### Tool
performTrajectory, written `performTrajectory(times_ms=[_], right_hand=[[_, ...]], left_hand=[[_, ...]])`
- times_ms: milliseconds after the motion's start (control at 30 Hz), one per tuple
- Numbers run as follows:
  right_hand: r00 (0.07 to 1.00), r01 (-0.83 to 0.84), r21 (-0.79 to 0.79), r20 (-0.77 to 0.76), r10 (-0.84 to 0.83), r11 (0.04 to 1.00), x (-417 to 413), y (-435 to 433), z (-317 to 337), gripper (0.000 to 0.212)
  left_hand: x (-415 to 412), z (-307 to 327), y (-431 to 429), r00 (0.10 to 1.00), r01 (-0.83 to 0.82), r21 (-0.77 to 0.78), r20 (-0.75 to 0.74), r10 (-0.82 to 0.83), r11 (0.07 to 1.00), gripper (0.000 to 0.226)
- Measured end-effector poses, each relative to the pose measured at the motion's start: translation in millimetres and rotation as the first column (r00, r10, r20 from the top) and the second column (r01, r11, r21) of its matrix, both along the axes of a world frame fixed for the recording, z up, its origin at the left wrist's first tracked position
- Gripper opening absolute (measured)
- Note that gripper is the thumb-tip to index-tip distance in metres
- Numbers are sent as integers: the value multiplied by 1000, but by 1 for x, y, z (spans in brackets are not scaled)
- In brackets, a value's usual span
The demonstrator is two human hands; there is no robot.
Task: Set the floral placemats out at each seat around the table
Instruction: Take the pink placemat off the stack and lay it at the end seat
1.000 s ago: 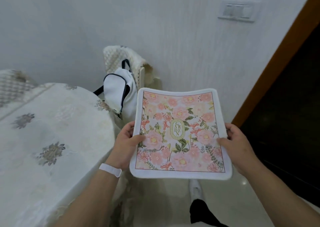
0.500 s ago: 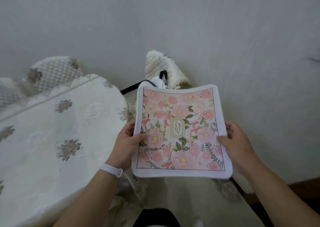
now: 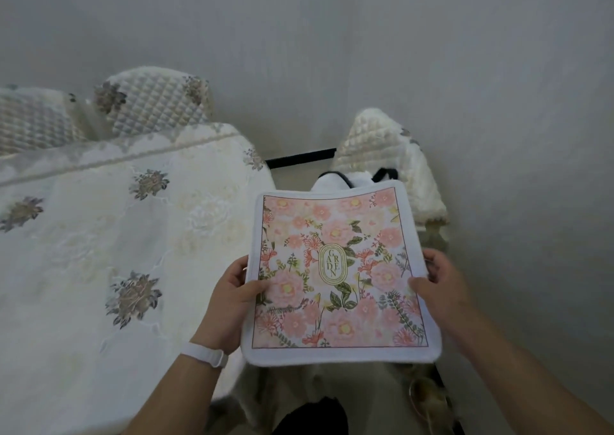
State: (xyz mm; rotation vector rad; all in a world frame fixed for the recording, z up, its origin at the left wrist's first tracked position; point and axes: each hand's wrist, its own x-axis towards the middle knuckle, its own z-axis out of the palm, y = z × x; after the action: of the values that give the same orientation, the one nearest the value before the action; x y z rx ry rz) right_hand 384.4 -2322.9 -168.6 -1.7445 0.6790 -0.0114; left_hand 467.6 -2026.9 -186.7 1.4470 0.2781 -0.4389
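Observation:
A floral placemat [image 3: 335, 275], pink flowers with a white border and a "GARDEN" oval in the middle, is held flat in the air just right of the table's corner. My left hand [image 3: 229, 296] grips its left edge, thumb on top. My right hand [image 3: 438, 282] grips its right edge the same way. The table [image 3: 109, 235] lies to the left under a white embroidered cloth with grey-gold flowers. No placemat lies on the visible part of the table.
A chair with a quilted cream cover [image 3: 395, 155] stands by the wall beyond the placemat, a white bag with black straps [image 3: 335, 179] on it. Two more quilted chair backs [image 3: 153, 102] rise behind the table. A grey wall runs close on the right.
The view has swung left and down: the door frame and light switch have left the picture and more of the table shows. Both hands keep the same hold on the placemat.

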Motion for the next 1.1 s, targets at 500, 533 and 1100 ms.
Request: performTrajectory(times_ms=[500,533,1100], right_hand=[[936,-342,8,87,340,940,230,54,15,39],[922,-380,-1,76,379,925,241,60,14,39],[461,-885,-88,-30,887,457,428,154,-43,41]], left_hand=[[144,22,69,945,-281,25,180,272,959,38],[142,21,75,935,-317,24,173,308,948,38],[109,-33,72,573,-814,97,-28,819,573,46]])
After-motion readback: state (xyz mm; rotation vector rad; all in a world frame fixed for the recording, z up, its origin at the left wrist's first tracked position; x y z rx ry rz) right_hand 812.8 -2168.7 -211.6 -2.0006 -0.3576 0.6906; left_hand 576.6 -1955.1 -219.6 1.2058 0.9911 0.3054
